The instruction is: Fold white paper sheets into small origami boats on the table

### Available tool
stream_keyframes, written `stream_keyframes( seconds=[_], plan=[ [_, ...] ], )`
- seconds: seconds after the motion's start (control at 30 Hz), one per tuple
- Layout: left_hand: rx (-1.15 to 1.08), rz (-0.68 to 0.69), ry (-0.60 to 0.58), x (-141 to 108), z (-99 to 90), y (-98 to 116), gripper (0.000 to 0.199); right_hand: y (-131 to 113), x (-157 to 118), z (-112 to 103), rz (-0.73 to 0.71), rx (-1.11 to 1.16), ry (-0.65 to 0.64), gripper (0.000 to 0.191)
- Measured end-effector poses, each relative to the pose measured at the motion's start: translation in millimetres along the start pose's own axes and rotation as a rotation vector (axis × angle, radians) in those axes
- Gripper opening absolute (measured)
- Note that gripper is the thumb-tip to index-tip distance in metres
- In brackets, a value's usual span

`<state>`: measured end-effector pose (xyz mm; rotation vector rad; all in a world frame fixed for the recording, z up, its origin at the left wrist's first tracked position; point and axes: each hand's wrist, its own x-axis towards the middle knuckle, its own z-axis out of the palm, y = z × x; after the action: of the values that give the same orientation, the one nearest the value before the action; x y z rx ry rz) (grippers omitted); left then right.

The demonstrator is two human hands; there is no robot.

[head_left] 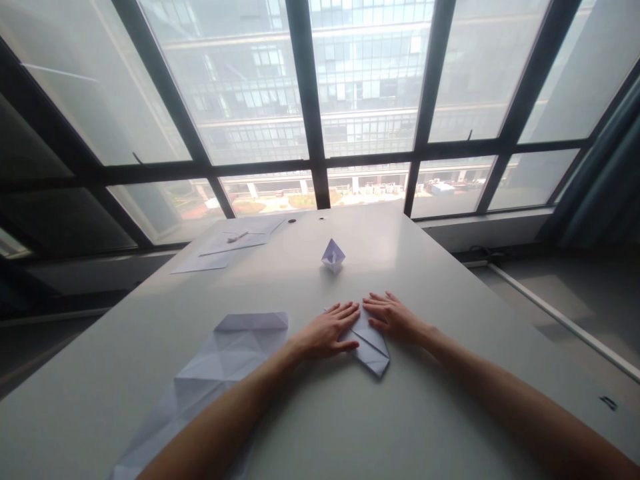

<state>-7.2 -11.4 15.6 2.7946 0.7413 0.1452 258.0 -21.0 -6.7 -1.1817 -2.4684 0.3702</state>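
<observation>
A folded piece of white paper [371, 348] lies flat on the white table [430, 413], its pointed lower end toward me. My left hand [330, 330] rests on its left side, fingers flat and thumb apart. On its upper right side lies my right hand [395, 319], with fingers spread. Both hands cover parts of the folded paper. Beyond them stands a small folded paper shape [333, 256] with a pointed top. A larger creased sheet [205, 377] spreads under and beside my left forearm.
Flat sheets [215, 248] with a small white object [237, 237] on them lie at the table's far left. Two round holes show near the far edge. A small dark item [609, 403] is at the right edge. Windows stand behind the table.
</observation>
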Motion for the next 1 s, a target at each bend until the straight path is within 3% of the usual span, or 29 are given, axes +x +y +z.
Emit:
stream_keyframes(
  seconds=[0.77,1.0],
  plan=[
    [-0.005,0.001,0.033,0.5,3.3,-1.6,0.078,-0.1,0.1,0.9,-0.006,-0.004,0.007,0.048],
    [-0.041,-0.035,0.080,-0.7,1.8,3.4,0.056,-2.3,-0.8,-0.5,-0.017,-0.023,0.013,0.048]
  ],
)
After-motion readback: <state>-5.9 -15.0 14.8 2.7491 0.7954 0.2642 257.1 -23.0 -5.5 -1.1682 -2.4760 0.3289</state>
